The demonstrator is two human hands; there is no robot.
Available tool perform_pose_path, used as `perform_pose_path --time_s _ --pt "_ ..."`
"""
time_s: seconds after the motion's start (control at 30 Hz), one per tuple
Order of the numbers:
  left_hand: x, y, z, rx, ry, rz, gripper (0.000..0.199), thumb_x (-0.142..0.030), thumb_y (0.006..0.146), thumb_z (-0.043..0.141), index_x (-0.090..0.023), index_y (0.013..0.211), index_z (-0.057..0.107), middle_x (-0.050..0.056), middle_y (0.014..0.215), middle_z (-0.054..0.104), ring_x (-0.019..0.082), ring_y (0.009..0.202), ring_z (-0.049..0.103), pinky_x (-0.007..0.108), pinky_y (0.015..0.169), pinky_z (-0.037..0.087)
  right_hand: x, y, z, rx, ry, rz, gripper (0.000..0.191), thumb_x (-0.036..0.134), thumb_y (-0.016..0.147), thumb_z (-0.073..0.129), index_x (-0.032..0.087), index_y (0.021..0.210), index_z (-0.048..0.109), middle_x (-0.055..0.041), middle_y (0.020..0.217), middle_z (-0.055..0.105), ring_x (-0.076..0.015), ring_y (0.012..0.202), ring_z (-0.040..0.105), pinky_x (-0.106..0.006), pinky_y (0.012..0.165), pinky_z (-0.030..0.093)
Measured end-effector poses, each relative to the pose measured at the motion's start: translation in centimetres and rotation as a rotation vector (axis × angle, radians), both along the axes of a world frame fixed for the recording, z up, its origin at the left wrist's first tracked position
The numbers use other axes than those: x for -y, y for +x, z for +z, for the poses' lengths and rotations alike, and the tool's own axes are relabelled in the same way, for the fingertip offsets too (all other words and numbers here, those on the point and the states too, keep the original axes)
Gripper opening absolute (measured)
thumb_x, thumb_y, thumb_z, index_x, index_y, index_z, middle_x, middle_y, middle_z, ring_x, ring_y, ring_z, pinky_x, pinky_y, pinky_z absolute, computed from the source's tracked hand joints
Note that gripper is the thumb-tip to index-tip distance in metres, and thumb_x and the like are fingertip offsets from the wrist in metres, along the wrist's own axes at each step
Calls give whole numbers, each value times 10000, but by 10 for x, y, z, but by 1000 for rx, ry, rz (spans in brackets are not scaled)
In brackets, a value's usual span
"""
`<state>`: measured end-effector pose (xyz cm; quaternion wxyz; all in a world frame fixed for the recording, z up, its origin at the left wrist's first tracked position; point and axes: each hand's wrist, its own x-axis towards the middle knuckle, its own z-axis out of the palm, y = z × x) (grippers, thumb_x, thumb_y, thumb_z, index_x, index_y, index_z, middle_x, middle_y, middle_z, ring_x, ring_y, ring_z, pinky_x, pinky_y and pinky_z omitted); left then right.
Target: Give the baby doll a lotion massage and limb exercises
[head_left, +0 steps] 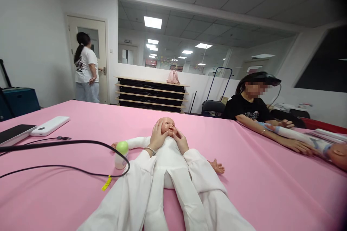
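Observation:
A baby doll (170, 155) with a white cloth body lies on its back on the pink-covered table, legs toward me. Its bare head (166, 122) is between my two hands. My left hand (158, 137) cups the left side of the face, fingers laid along the cheek, with a beaded bracelet at the wrist. On the opposite cheek and jaw rests my right hand (181, 140), fingers bent against the doll. Beside the doll's arm on the left stands a small bottle (120, 159) with a green cap.
A black cable (81, 142) with a yellow tag loops near the bottle. A white power bank (50, 125) lies at left on the pink cloth (89, 119). At right, a seated person (249, 104) handles another doll (306, 137). Another person (87, 66) stands by the door.

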<state>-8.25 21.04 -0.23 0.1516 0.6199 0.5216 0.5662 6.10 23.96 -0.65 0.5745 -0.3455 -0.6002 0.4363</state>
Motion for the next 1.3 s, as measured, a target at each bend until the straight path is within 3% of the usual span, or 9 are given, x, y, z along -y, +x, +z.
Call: perform_pose_path --time_s 0.17,0.6,0.83,1.1,1.3 --pt "-2 0 0 -8 -16 7 552 -393 829 451 -180 1333 378 91 1451 308 216 1355 220 383 1120 154 -7 1 -4 -42 6 1 616 566 604 667 197 1096 637 -74 1238 571 -274 1199 476 -436 1044 339" --pt "4 1 3 -15 -18 -9 729 -408 713 624 -175 1343 342 114 1444 295 241 1359 198 379 1116 168 5 -1 3 5 -32 12 733 440 534 761 149 1182 582 -98 1230 569 -288 1166 507 -430 1030 367" --pt "2 0 4 -44 -44 6 506 -380 893 296 -159 1345 350 92 1460 287 193 1358 206 367 1124 135 -5 1 -2 -34 -9 -11 702 584 586 668 155 1139 615 -93 1256 547 -280 1212 461 -431 1058 319" --pt "4 1 4 -31 -56 1 729 -432 739 575 -160 1363 312 111 1463 269 226 1366 179 369 1119 155 8 -2 6 9 -34 4 748 461 523 763 152 1181 584 -85 1216 579 -283 1175 499 -412 1043 351" --pt "2 1 2 -59 -54 15 609 -410 827 441 -152 1362 308 107 1464 272 213 1364 190 371 1122 139 0 2 2 9 0 -41 666 509 563 719 154 1119 629 -79 1226 567 -275 1204 472 -422 1066 310"
